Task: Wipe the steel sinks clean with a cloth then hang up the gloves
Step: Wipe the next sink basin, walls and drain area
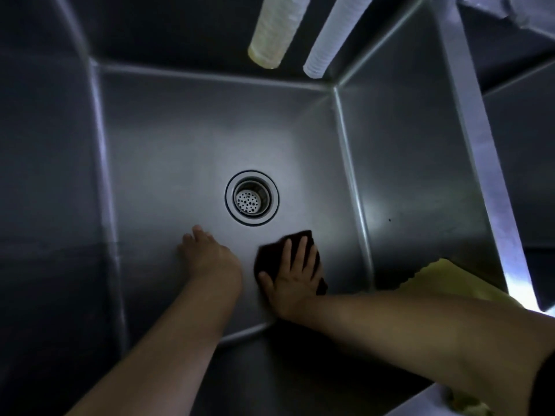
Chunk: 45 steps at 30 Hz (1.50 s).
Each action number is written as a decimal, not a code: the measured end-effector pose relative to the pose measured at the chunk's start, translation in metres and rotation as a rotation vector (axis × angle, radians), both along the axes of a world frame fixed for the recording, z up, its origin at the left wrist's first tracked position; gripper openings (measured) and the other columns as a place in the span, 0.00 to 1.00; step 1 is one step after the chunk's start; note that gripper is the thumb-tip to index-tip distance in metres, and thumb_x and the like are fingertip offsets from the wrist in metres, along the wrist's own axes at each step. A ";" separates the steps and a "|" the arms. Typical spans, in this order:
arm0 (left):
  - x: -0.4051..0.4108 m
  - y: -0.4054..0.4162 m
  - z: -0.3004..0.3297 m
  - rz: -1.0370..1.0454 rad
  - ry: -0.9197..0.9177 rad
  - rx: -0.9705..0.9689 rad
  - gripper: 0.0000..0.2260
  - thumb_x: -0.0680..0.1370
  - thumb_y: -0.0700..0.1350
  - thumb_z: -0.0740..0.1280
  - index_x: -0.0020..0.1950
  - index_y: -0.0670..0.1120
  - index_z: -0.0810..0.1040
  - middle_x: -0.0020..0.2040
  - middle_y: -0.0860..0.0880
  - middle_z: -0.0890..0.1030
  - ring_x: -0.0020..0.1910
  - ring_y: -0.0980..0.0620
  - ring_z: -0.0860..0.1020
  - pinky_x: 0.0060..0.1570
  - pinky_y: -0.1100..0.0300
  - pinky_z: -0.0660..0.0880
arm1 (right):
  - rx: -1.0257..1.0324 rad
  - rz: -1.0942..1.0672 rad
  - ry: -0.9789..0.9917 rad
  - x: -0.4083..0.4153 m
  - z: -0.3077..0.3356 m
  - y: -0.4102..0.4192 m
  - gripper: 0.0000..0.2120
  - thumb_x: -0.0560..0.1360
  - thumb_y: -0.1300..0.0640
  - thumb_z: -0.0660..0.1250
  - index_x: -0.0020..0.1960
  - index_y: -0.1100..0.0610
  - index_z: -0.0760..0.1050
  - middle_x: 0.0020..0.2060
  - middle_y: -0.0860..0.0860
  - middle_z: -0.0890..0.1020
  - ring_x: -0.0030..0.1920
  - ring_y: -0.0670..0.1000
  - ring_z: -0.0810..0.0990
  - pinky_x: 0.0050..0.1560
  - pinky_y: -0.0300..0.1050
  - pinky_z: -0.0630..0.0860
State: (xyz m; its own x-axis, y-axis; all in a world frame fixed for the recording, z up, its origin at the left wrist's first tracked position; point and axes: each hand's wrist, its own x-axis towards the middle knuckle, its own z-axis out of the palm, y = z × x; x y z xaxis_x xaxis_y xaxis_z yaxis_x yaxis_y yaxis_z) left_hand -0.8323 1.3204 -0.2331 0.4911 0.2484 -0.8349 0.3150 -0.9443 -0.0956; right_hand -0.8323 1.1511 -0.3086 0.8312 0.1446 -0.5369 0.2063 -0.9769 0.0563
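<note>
Right hand point(295, 273) flat on cloth point(270, 253), fingers spread.

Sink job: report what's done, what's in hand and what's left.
Done: hard to judge; the sink floor shows no obvious dirt. In hand: the right hand presses a dark cloth flat near the drain; the left hand rests on the floor. Left: the next sink, and hanging the yellow glove draped over the edge.
</note>
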 end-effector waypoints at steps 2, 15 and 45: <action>0.001 0.001 -0.003 0.030 0.018 -0.007 0.23 0.82 0.43 0.46 0.76 0.36 0.49 0.78 0.40 0.47 0.75 0.40 0.53 0.72 0.51 0.56 | 0.021 -0.119 -0.101 0.027 -0.001 0.003 0.42 0.76 0.35 0.53 0.77 0.54 0.37 0.76 0.58 0.36 0.74 0.61 0.36 0.70 0.61 0.36; 0.001 -0.004 -0.015 -0.011 0.028 0.007 0.25 0.82 0.45 0.52 0.76 0.36 0.51 0.77 0.38 0.48 0.74 0.37 0.53 0.71 0.45 0.57 | 0.094 0.203 -0.277 0.209 0.000 0.055 0.36 0.76 0.35 0.51 0.77 0.46 0.42 0.77 0.54 0.42 0.76 0.59 0.39 0.72 0.59 0.39; -0.053 0.032 0.096 0.009 -0.269 0.047 0.15 0.81 0.52 0.56 0.63 0.46 0.68 0.62 0.47 0.74 0.60 0.46 0.74 0.54 0.55 0.70 | 0.378 1.519 0.096 0.080 0.029 0.010 0.27 0.77 0.46 0.64 0.73 0.47 0.63 0.74 0.54 0.62 0.74 0.60 0.59 0.71 0.60 0.57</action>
State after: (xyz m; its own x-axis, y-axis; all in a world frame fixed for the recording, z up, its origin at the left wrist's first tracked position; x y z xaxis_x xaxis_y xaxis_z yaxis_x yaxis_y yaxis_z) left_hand -0.8856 1.3527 -0.1369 0.6917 0.2887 -0.6620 0.3429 -0.9380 -0.0507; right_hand -0.7520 1.1612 -0.2792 -0.2458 0.9158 -0.3176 0.9608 0.1869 -0.2047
